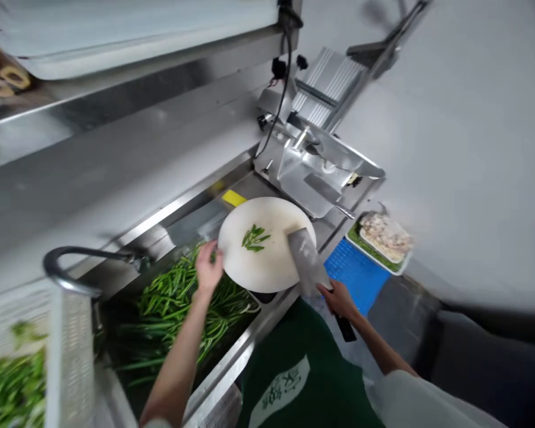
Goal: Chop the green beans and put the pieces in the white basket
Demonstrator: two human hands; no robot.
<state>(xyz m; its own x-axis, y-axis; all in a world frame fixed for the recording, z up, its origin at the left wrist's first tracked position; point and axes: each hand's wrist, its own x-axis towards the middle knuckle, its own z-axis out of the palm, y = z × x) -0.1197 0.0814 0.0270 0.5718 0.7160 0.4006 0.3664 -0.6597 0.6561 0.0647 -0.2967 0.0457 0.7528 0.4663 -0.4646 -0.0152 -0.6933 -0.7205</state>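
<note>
A round white cutting board [274,270] lies on the steel counter with a few green stalk pieces [254,238] on it. My left hand [207,268] reaches over the sink at the board's left edge, its fingers curled by the long green stalks [178,300] that fill the sink. My right hand [341,300] is closed on the handle of a cleaver [307,261], whose wide blade lies over the board's right edge.
A metal slicing machine [314,151] stands behind the board. A blue mat [354,274] and a tray of pale food [383,238] lie to the right. A tap arches over the sink [66,267]; a white basket with greens [22,368] stands at the left.
</note>
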